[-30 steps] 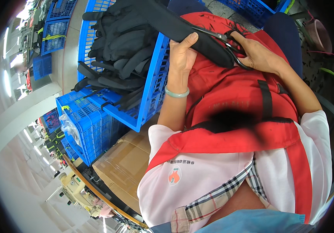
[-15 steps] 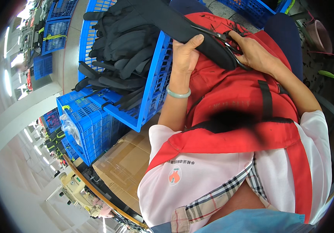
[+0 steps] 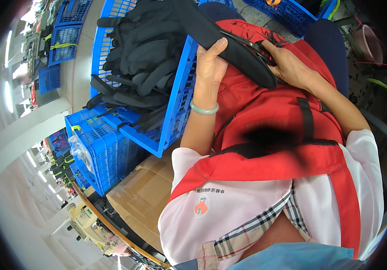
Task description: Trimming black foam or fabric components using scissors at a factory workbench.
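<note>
A long black padded fabric piece (image 3: 247,60) with a rounded end lies slantwise over my lap, on the red apron (image 3: 256,108). My left hand (image 3: 212,63) grips its near edge, thumb on top and fingers underneath. Along its far edge are dark-bladed scissors (image 3: 250,44), held in my right hand (image 3: 292,66), with the fingers curled at the handles. The fabric hides part of the scissors, so whether the blades are apart is unclear. Dark scraps (image 3: 277,37) cling to the apron beyond the scissors.
Left of my lap, a tilted blue plastic crate (image 3: 168,121) holds a heap of similar black pieces (image 3: 144,58). Below it stand another blue crate (image 3: 99,148) and a cardboard box (image 3: 144,193). A pink basket (image 3: 368,44) is at far right, a blue crate (image 3: 283,18) beyond my knees.
The fabric's upper part has swung right, off the heap, and its rounded end sits slightly lower. My left hand has shifted slightly left; the right hand and scissors have moved a little.
</note>
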`<state>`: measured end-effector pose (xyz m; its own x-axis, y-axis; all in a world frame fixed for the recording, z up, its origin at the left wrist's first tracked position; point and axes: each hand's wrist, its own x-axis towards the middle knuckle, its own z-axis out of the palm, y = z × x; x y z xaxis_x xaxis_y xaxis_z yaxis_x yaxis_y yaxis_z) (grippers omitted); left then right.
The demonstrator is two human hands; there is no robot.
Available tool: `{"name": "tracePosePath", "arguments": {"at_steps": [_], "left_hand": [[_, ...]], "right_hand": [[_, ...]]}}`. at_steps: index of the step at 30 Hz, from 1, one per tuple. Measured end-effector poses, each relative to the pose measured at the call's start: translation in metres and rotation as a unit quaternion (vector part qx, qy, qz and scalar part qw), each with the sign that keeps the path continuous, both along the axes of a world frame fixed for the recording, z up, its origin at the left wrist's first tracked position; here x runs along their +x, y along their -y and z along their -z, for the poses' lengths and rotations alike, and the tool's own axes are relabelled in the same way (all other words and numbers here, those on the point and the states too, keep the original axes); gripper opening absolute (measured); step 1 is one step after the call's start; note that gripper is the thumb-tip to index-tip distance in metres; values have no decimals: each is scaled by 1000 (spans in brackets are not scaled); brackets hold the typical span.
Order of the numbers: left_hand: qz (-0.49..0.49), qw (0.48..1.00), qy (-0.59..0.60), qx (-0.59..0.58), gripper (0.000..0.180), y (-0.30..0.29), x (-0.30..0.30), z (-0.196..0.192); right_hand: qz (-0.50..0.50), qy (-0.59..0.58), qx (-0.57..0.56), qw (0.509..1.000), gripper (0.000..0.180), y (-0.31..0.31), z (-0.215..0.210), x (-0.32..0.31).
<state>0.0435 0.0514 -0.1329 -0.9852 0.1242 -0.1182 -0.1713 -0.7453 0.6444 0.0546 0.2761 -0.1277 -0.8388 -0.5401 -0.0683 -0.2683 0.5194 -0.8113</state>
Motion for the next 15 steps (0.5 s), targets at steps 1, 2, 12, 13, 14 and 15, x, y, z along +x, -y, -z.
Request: {"name": "tracePosePath", "arguments": {"at_steps": [1,2,12,13,14,15], "left_hand": [[-6,1000,2,13,31,-1,0,0],[-8,1000,2,12,31,0,1,0],[-8,1000,-5,-6,32,0,3,1],[-7,1000,3,0,32,1,3,1],[-7,1000,3,0,32,6,0,-1],[19,1000,10,13,30,14,-6,-5]], "right_hand": [[-13,-15,5,1000,38,2,0,-1],[-15,-16,4,1000,38,2,-1,-2],[2,21,-15,1000,35,1,-5,-5],[9,25,-14,1000,35,0,-5,-6],[9,25,-14,1000,35,-1,-6,-6],[10,26,-1,1000,35,-2,-9,-7]]}}
